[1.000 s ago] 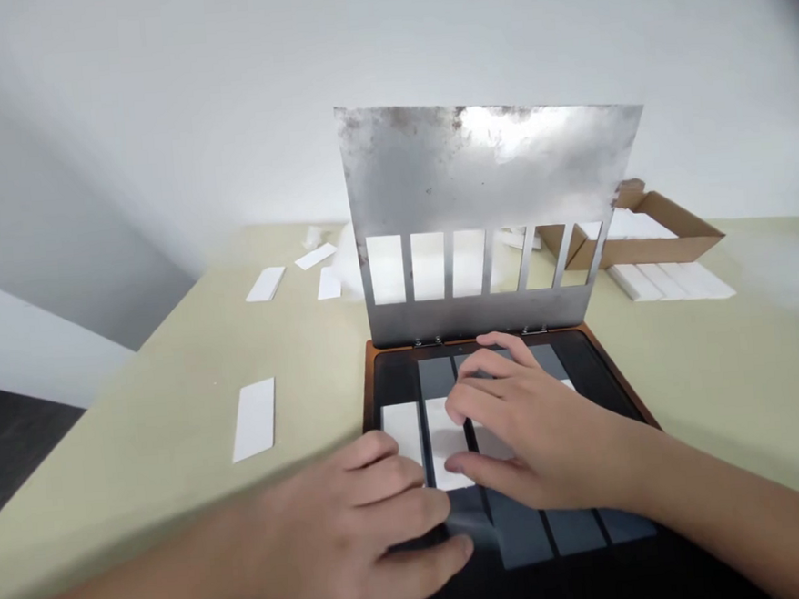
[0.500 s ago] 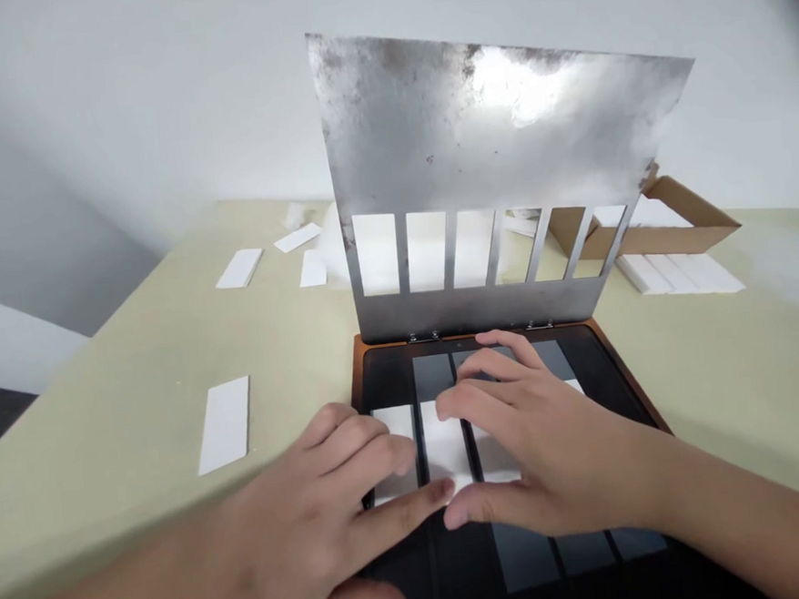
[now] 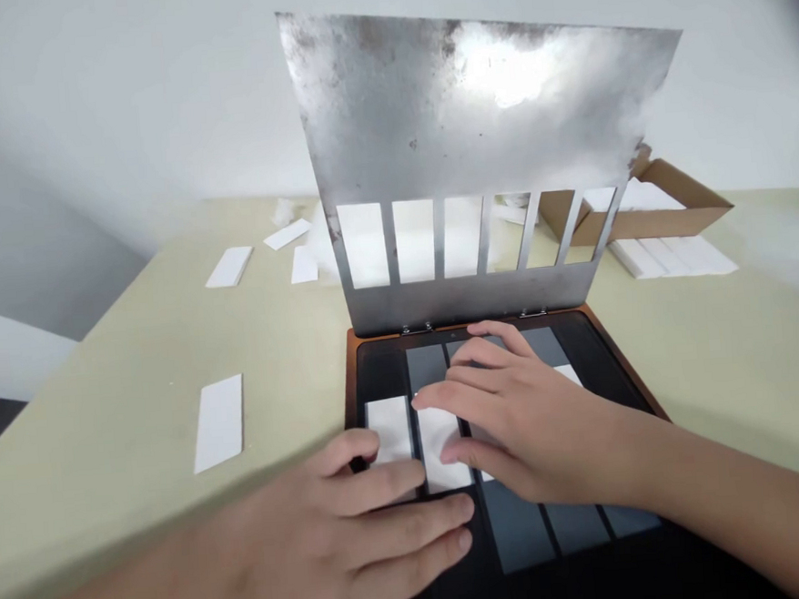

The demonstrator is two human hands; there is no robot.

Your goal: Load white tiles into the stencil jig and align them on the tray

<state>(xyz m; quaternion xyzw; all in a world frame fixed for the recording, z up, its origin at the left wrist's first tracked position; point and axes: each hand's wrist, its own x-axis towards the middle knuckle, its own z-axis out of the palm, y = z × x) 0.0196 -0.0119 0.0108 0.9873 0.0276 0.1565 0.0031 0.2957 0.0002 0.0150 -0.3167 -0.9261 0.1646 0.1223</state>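
Observation:
A dark tray [image 3: 584,341] with a brown rim lies before me, with grey slots running front to back. White rectangular strips [image 3: 389,426] lie in the left slots. My left hand [image 3: 341,541] lies flat, fingers stretched over the tray's near left part, touching the strips' near ends. My right hand [image 3: 517,414] rests spread on the middle strips [image 3: 438,434], fingers flat. A hinged metal plate [image 3: 468,112] with rectangular cut-outs stands upright at the tray's far edge.
Loose white strips lie on the pale green table: one [image 3: 218,422] to the left, others [image 3: 229,267] at the far left. A cardboard box [image 3: 647,218] with more white strips [image 3: 674,257] beside it sits at the far right, behind the plate.
My left hand uncurled from the tray's near edge and now lies flat across the strips' near ends. My right hand stayed spread on the strips. The view moved closer to the plate.

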